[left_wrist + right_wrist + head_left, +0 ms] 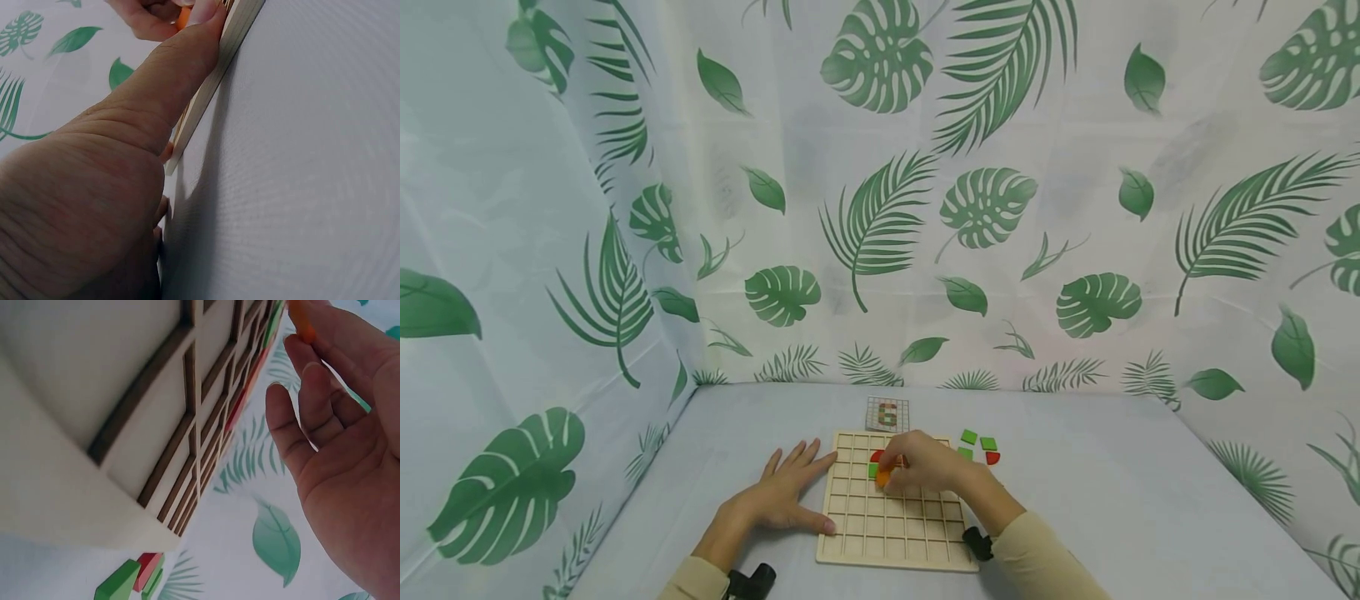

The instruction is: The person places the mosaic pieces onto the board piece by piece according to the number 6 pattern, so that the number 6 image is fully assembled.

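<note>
A wooden grid board (880,533) lies on the table. My right hand (921,462) is over its upper middle and pinches an orange piece (883,477) between thumb and fingers; the same orange piece (302,322) shows at the fingertips in the right wrist view. Beside it, a green square piece (872,471) and a red piece (876,456) sit in the grid, partly covered by the hand. My left hand (782,496) lies with fingers spread at the board's left edge, its thumb resting on the rim.
Beyond the board lies a pattern card (887,413) with a coloured figure on a grid. Right of the board are several loose pieces, among them a green square (988,443) and a red rounded piece (992,457). A leaf-printed curtain (880,333) stands behind the table.
</note>
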`<state>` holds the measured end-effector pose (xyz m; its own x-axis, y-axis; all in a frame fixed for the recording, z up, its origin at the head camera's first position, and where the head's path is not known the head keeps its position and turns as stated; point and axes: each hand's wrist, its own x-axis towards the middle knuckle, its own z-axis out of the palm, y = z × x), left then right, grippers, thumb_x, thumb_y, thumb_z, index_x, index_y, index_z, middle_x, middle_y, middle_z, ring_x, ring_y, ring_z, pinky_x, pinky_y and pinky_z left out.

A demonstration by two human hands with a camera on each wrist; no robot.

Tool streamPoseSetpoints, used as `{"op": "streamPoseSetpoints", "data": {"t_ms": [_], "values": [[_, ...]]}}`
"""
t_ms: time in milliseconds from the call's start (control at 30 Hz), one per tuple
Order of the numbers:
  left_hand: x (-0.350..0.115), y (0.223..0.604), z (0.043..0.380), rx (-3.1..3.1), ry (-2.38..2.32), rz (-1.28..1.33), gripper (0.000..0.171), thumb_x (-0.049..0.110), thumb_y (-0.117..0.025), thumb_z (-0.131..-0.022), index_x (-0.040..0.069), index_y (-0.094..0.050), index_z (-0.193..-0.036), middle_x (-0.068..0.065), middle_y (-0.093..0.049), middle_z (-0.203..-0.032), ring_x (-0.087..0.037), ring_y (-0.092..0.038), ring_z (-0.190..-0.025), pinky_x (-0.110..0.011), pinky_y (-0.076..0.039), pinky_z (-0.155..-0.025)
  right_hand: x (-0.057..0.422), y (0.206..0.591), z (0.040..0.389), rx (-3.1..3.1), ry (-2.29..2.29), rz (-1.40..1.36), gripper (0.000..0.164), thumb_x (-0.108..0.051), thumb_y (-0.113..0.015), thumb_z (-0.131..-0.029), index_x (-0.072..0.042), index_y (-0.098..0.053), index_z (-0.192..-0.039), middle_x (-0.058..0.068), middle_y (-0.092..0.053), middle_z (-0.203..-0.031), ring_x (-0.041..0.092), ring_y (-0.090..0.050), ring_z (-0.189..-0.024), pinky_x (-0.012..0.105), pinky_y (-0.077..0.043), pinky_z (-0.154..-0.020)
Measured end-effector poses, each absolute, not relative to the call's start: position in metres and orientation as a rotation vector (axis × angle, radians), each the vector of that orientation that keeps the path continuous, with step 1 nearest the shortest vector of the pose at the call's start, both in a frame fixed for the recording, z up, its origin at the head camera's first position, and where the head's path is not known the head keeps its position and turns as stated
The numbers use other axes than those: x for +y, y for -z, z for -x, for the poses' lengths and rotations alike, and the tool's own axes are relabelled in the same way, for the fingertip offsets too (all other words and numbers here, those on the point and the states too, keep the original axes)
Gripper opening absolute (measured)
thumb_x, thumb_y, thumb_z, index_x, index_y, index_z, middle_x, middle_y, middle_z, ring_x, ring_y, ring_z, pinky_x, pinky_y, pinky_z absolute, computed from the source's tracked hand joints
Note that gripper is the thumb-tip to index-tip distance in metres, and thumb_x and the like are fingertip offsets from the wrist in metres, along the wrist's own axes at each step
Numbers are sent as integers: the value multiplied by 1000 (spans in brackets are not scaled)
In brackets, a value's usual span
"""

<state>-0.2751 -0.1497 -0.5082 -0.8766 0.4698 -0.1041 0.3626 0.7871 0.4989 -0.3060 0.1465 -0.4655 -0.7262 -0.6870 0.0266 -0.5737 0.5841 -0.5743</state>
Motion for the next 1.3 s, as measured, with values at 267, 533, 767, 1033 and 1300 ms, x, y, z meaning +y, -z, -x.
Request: {"op": "streamPoseSetpoints", "data": {"t_ms": [267,533,767,1033,1300], "values": [[-150,508,275,2757,-698,-650,115,75,-81,-71,25,-34,-164,-16,-15,-175,-41,-6,-163,-70,3,-127,138,468,304,2623,757,1106,19,-23,-87,-86,-16,-81,-102,-8,-72,-98,3,-54,-73,19,-50,-65],[-149,506,274,2756,-701,-641,115,75,-81,-71,25,-34,-164,-16,-15,-175,-41,-7,-163,-70,3,-127,134,469,304,2653,664,1149,24,-26,-88,-85,-15,-80,-105,-7,-70,-99,0,-54,-72,17,-51,-65],[-150,507,275,2758,-705,-661,115,75,-80,-72,25,-34,-164,-16,-15,-175,-41,-7,-162,-70,3,-127,132,469,304,2639,665,1169,24,-24,-88,-85,-14,-80,-106,-7,-71,-101,-1,-55,-75,17,-51,-67],[-150,509,275,2759,-702,-667,115,75,-80,-72,25,-34,-164,-16,-15,-174,-41,-7,-162,-70,3,-126,131,472,306,2646,648,1171,24,-25,-89,-84,-15,-80,-105,-9,-71,-98,-1,-55,-75,17,-51,-67],[-151,509,275,2758,-704,-671,114,75,-80,-72,26,-34,-164,-16,-15,-175,-41,-7,-162,-71,3,-126,130,469,304,2657,618,1208,24,-24,-89,-84,-16,-81,-106,-9,-70,-97,1,-57,-76,16,-51,-68]]}}
